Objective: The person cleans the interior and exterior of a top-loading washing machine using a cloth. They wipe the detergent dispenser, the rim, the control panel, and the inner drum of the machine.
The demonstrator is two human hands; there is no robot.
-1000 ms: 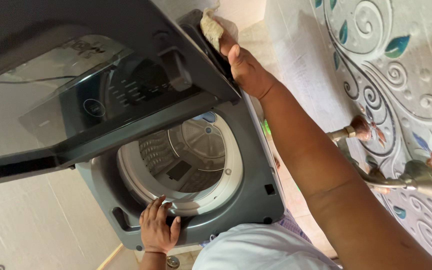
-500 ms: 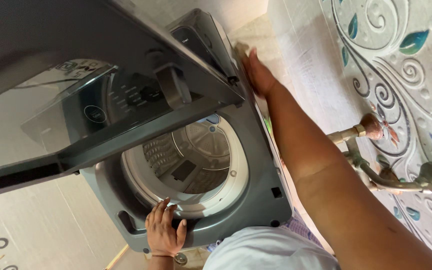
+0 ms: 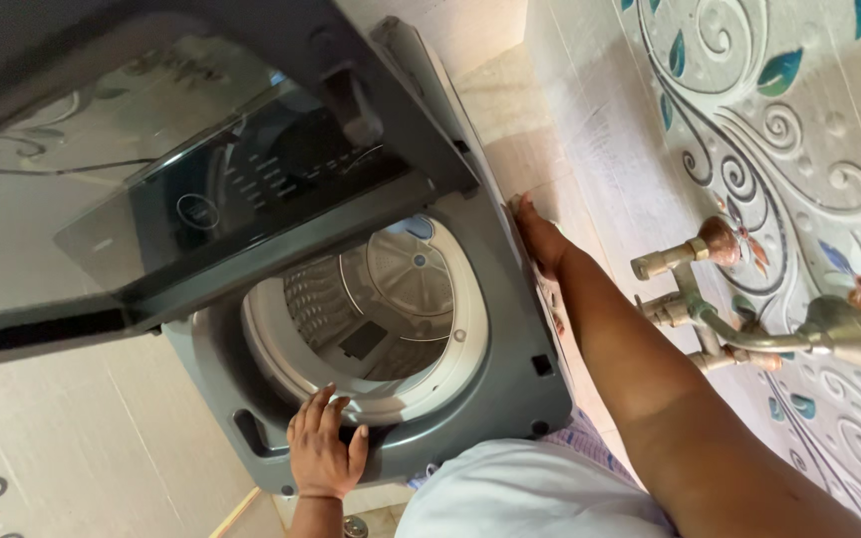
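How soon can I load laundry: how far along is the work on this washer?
Done: the lid is up and the drum looks empty. In hand: the left hand rests flat on the tub rim; the right hand presses the washer at its outer edge, its grip hidden. Left: closing the lid.

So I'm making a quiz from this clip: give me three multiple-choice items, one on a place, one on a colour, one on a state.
1. The left hand rests on:
A the washer's front rim
B the tap
C the floor

2. The washer's body is:
A red
B grey
C yellow

3. The lid is:
A shut
B raised
C removed

Answers:
1 A, its fingers lie at the drum opening's near edge.
2 B, the casing is dark grey.
3 B, it stands up and the drum shows.
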